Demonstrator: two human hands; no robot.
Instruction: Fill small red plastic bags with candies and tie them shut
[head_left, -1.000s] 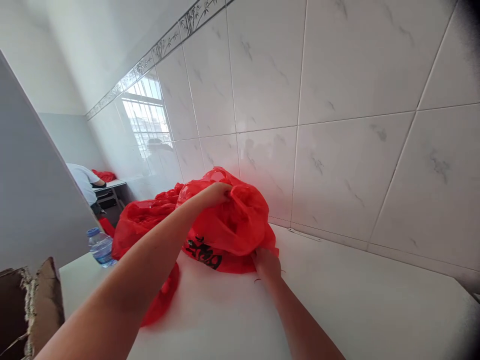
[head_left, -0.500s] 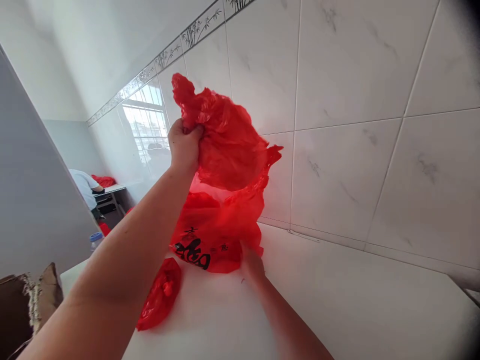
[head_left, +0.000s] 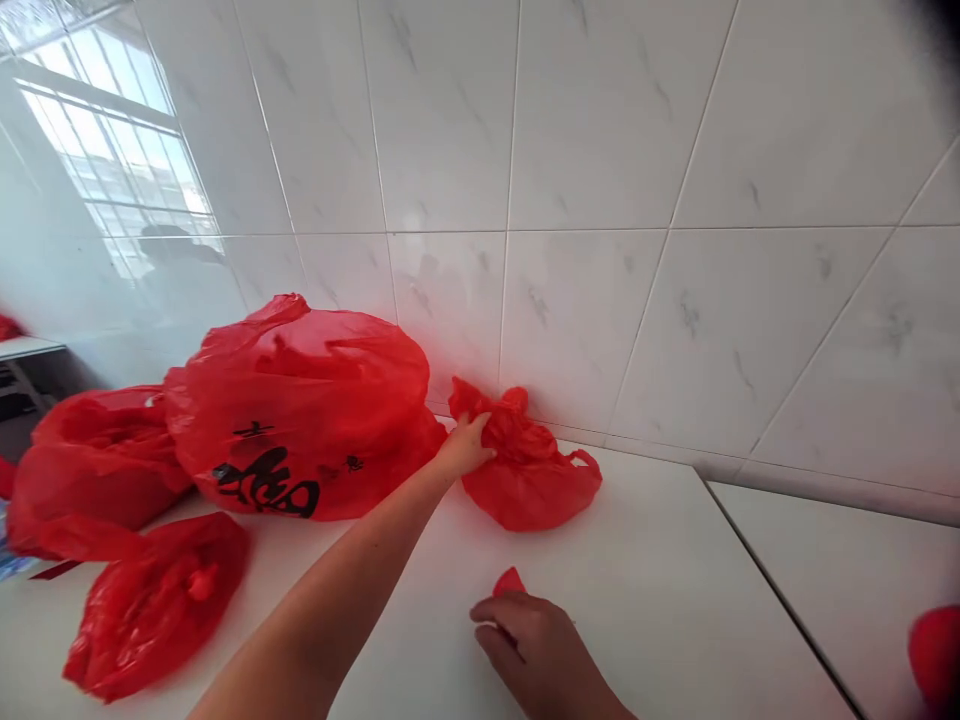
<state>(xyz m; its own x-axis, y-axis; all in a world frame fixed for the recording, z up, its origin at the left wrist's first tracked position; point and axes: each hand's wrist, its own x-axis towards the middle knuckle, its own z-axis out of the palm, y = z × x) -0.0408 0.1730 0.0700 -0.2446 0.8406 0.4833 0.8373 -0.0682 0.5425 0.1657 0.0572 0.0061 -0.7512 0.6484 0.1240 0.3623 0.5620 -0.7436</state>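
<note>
Against the foot of the wall, a small red plastic bag (head_left: 529, 490) with crumpled handles lies on the white table. My left hand (head_left: 466, 447) reaches across and is closed on the gathered left side of it. Nearer to me, my right hand (head_left: 536, 640) hovers low over the table with curled fingers. A small red piece (head_left: 510, 580) sticks out beyond its fingers; the rest is hidden by the hand. Left of my forearm stands a large, puffed-out red plastic bag (head_left: 330, 400) with black characters printed on it.
At the left sit another full red bag (head_left: 105, 460) and a crumpled red bag (head_left: 157, 610). Marble-patterned tiles (head_left: 585, 320) rise behind the white table (head_left: 660, 570). A table joint (head_left: 780, 590) runs at the right, with a red object (head_left: 937, 655) at the edge.
The view has swung right. My left hand has let go of the large printed bag and now holds the small bag by the wall. My right hand has left the large bag.
</note>
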